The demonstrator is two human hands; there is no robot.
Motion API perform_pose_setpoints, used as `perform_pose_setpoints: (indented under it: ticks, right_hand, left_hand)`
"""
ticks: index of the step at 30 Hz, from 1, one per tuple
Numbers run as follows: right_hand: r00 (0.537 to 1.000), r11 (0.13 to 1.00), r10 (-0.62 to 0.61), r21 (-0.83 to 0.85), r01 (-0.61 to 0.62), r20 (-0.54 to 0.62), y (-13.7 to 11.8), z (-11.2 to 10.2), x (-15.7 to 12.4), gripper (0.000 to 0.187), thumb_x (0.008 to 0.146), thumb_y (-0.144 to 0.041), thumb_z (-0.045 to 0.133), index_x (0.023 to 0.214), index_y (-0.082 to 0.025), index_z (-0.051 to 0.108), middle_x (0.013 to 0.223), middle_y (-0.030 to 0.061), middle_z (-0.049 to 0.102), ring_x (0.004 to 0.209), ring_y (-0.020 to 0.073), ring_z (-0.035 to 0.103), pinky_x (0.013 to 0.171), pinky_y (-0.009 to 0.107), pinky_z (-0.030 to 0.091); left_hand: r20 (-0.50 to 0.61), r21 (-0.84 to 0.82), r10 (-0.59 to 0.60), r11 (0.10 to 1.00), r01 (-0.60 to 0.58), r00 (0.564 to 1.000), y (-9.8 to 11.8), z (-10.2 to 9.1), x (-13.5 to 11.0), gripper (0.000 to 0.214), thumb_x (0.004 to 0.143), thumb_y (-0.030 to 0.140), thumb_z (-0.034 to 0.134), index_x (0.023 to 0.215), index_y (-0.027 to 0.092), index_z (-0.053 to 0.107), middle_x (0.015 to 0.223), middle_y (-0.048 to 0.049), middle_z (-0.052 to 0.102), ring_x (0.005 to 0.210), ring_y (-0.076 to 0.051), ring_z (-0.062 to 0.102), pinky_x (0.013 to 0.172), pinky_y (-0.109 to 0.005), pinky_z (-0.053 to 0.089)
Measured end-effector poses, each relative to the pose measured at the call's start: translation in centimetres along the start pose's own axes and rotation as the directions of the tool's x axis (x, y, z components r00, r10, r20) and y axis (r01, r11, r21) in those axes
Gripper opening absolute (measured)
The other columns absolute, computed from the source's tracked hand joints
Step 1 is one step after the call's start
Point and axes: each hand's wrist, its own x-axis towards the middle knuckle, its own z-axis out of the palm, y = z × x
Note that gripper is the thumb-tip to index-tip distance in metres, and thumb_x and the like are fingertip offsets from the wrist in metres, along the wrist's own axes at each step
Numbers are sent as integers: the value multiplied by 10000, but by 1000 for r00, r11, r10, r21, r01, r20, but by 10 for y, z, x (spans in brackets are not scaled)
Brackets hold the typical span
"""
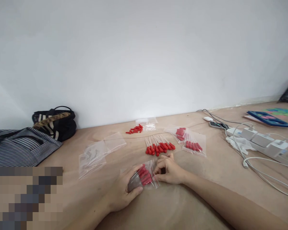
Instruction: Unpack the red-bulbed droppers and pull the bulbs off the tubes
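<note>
My left hand (123, 191) lies on a small clear zip bag (144, 177) filled with red-bulbed droppers and holds it down on the tan surface. My right hand (169, 171) pinches the bag's right edge with closed fingers. Just beyond the hands lies a loose row of droppers with red bulbs (159, 147). Two filled bags (193, 143) lie to the right of that row. Loose red bulbs (135, 129) lie farther back by another clear bag (147, 123).
Empty clear bags (98, 153) are stacked at the left. Striped cloth (19, 145) and a black bag (55, 123) sit at the far left by the white wall. A power strip with chargers and white cables (261, 142), a phone (218, 125) and a blue tray (268, 118) are at the right.
</note>
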Motion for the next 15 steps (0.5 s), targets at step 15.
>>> perform_pose_setpoints:
  ticks: [15]
  right_hand:
    - [997, 997, 72, -26, -73, -31, -16, 9, 2, 298, 534, -395, 715, 655, -176, 553, 641, -61, 562, 698, 124, 495, 725, 306, 215]
  left_hand:
    - [5, -27, 21, 999, -21, 1000, 9, -2, 5, 511, 763, 268, 530, 1246, 215, 374, 1248, -81, 497, 1136, -230, 464, 978, -384, 372]
